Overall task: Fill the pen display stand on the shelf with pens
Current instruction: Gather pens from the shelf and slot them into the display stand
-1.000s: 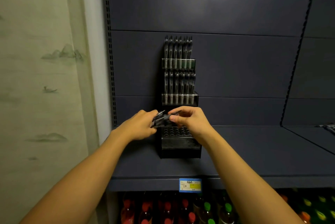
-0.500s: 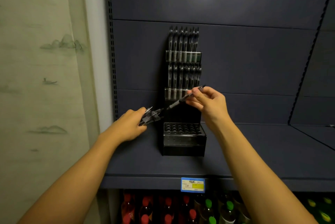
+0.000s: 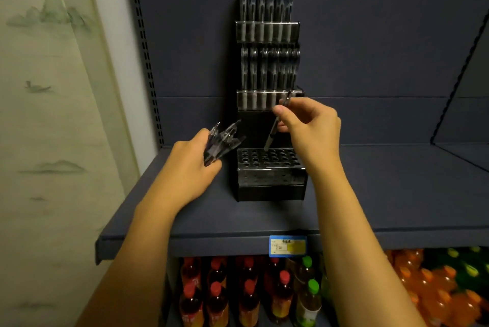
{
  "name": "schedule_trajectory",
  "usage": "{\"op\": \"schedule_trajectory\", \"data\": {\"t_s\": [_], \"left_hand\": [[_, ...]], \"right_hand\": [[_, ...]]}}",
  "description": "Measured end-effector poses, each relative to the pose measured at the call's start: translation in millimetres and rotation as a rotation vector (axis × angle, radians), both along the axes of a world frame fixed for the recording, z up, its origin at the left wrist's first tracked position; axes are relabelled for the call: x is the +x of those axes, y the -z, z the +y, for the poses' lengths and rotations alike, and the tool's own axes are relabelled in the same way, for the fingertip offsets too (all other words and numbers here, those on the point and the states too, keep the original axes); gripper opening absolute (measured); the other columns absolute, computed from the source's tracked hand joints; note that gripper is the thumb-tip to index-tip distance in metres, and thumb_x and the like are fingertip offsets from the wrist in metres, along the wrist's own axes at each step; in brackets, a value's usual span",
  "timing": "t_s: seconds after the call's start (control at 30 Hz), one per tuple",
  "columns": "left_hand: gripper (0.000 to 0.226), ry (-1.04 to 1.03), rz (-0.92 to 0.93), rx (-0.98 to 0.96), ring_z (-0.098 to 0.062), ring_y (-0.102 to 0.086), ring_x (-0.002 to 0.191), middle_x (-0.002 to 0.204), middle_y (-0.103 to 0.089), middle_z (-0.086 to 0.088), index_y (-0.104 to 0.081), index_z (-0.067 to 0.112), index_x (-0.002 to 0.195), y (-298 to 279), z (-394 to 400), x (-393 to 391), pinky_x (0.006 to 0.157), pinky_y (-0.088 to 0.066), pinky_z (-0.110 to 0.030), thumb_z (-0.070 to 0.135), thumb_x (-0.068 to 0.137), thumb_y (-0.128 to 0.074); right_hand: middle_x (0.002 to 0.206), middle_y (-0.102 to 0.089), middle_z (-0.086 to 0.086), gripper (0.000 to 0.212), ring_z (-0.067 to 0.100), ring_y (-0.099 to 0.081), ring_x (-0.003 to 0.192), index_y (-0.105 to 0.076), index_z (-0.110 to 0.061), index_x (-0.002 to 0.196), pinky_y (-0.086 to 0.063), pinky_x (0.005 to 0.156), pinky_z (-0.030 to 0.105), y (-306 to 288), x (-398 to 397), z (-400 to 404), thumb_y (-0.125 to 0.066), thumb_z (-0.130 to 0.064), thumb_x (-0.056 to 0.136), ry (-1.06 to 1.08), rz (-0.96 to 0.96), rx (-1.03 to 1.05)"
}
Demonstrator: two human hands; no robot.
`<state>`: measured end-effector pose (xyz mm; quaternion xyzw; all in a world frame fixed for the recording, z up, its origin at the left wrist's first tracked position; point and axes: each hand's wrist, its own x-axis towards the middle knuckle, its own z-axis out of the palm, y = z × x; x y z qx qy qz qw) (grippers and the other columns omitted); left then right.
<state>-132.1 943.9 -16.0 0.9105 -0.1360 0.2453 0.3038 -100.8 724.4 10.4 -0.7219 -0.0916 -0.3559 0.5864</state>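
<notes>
At the far left a pale papered wall [image 3: 53, 115] closes off that side, and the shelf [image 3: 185, 220] starts right beside it, its front lip nearest me. Between the wall and the stand there is bare shelf, and my left hand [image 3: 190, 168] hangs over it, fingers curled round a fanned bundle of pens [image 3: 223, 141] just left of the stand.

The pen stand [image 3: 270, 176] sits on the shelf against the back panel [image 3: 370, 48]. Its two upper tiers each hold a row of upright pens. The bottom tier is a block of round holes, and I see no pen seated in them.

My right hand [image 3: 309, 131] pinches a single pen [image 3: 272, 133], tilted, its lower tip at a back-row hole; whether it is inside I cannot tell.

To the right the shelf runs on bare. A price tag [image 3: 288, 246] is on the lip, with bottles [image 3: 251, 292] below.
</notes>
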Motion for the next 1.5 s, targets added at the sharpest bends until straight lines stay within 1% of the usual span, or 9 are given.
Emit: {"op": "schedule_trajectory", "data": {"t_s": [0.07, 0.13, 0.43, 0.7, 0.93, 1.07, 1.23, 1.37, 1.5], "left_hand": [[0.027, -0.013, -0.002, -0.054, -0.005, -0.049, 0.056, 0.065, -0.049, -0.001, -0.041, 0.018, 0.079, 2.9, -7.2, -0.2, 0.052, -0.039, -0.015, 0.007, 0.089, -0.064], [0.030, -0.039, -0.009, -0.100, -0.002, -0.048, 0.057, 0.064, -0.049, -0.001, -0.040, 0.021, 0.077, 6.0, -15.0, 1.3, 0.052, -0.039, -0.015, 0.007, 0.089, -0.064], [0.025, -0.152, 0.013, -0.080, -0.009, -0.051, 0.059, 0.067, -0.051, -0.001, -0.043, 0.018, 0.081, 10.8, -27.2, 12.2, 0.054, -0.040, -0.013, 0.010, 0.089, -0.066], [0.019, -0.131, 0.069, -0.047, -0.017, -0.049, 0.058, 0.069, -0.054, -0.004, -0.047, 0.015, 0.084, 6.9, -10.4, 14.7, 0.056, -0.041, -0.018, 0.013, 0.089, -0.065], [0.014, -0.069, 0.093, -0.084, -0.021, -0.053, 0.064, 0.074, -0.056, -0.004, -0.051, 0.015, 0.088, 7.7, -2.7, 15.5, 0.061, -0.043, -0.027, 0.015, 0.090, -0.064], [0.017, -0.033, 0.097, -0.083, -0.020, -0.052, 0.061, 0.073, -0.056, -0.003, -0.049, 0.019, 0.085, 8.7, 0.0, 15.8, 0.056, -0.042, -0.020, 0.016, 0.091, -0.064], [0.019, -0.009, 0.106, -0.096, -0.021, -0.051, 0.065, 0.071, -0.054, -0.006, -0.047, 0.017, 0.083, 10.2, 2.3, 19.5, 0.054, -0.041, -0.020, 0.015, 0.091, -0.064], [0.020, -0.010, 0.103, -0.095, -0.017, -0.047, 0.055, 0.070, -0.054, -0.003, -0.046, 0.018, 0.082, 9.7, 3.5, 20.8, 0.055, -0.042, -0.020, 0.015, 0.091, -0.064], [0.020, -0.004, 0.116, -0.091, -0.015, -0.046, 0.056, 0.071, -0.053, -0.003, -0.046, 0.017, 0.082, 10.0, 2.6, 22.0, 0.052, -0.040, -0.018, 0.015, 0.091, -0.064]], "right_hand": [[0.085, -0.075, -0.007, 0.013, 0.010, -0.074, 0.075, -0.075, -0.020, 0.099, -0.062, 0.077, 0.030, 4.7, -0.2, -1.2, -0.079, -0.025, 0.087, -0.025, -0.009, 0.011], [0.087, -0.076, -0.005, 0.017, 0.010, -0.075, 0.080, -0.077, -0.013, 0.101, -0.063, 0.076, 0.032, 7.8, 3.1, -1.6, -0.079, -0.021, 0.087, -0.069, -0.011, 0.037], [0.084, -0.076, -0.003, 0.021, 0.010, -0.075, 0.077, -0.077, -0.010, 0.102, -0.063, 0.077, 0.035, 12.8, 35.4, 7.7, -0.081, -0.021, 0.085, -0.144, 0.048, 0.005], [0.086, -0.075, -0.001, 0.031, 0.016, -0.073, 0.083, -0.076, -0.012, 0.105, -0.062, 0.083, 0.038, 8.6, 56.9, 31.3, -0.083, -0.032, 0.083, -0.090, 0.134, -0.187], [0.085, -0.073, 0.005, 0.035, 0.022, -0.071, 0.087, -0.075, -0.007, 0.096, -0.058, 0.088, 0.038, 8.0, 60.7, 43.6, -0.083, -0.038, 0.082, -0.012, 0.234, -0.370], [0.065, -0.065, 0.009, 0.046, 0.024, -0.066, 0.076, -0.069, 0.000, 0.074, -0.054, 0.075, 0.034, -1.0, 57.7, 45.8, -0.078, -0.044, 0.084, 0.071, 0.259, -0.542], [0.077, -0.062, 0.012, 0.043, 0.031, -0.065, 0.084, -0.067, -0.004, 0.078, -0.059, 0.075, 0.041, -5.6, 61.6, 49.7, -0.080, -0.045, 0.081, 0.113, 0.333, -0.631], [0.083, -0.061, 0.011, 0.040, 0.030, -0.063, 0.082, -0.065, -0.006, 0.081, -0.053, 0.069, 0.035, -2.3, 58.9, 51.5, -0.080, -0.043, 0.083, 0.103, 0.415, -0.674], [0.074, -0.045, 0.008, 0.050, 0.030, -0.051, 0.072, -0.041, -0.014, 0.063, -0.041, 0.064, 0.031, -4.9, 51.1, 52.1, -0.076, -0.040, 0.088, 0.138, 0.426, -0.744]]}}
